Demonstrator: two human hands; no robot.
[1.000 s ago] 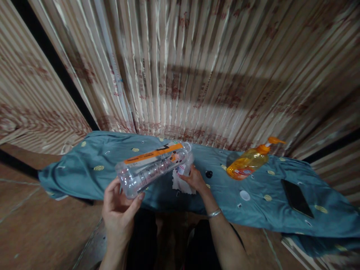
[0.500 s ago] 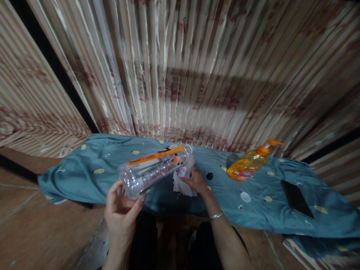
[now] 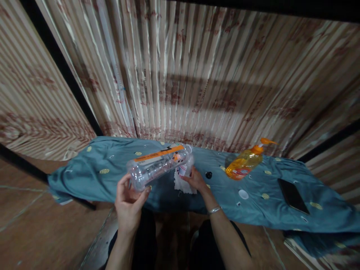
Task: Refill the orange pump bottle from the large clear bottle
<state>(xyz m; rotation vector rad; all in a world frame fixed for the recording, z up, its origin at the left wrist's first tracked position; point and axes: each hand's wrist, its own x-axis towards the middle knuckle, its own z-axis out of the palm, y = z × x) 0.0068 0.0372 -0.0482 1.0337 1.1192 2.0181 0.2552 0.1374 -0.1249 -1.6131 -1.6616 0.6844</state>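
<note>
My left hand [image 3: 129,198] holds the lower end of a large clear plastic bottle [image 3: 157,165] with an orange and white label. The bottle is tilted, its neck end up and to the right. My right hand [image 3: 195,180] is closed round a small clear bottle [image 3: 184,170] under that neck end; where the two bottles meet is too blurred to tell. A white paper piece [image 3: 184,186] with a jagged edge lies beneath the small bottle on the teal cloth [image 3: 112,187].
An orange pump bottle [image 3: 244,165] leans on the cloth to the right. A black cap [image 3: 208,175], a white round lid [image 3: 243,194] and a black phone [image 3: 293,195] lie near it. Striped curtains [image 3: 180,93] hang behind, with black metal bars at both sides.
My left hand and the base of the large bottle have moved slightly right and up. My right hand keeps its hold on the small bottle. The whole view has shifted a little.
</note>
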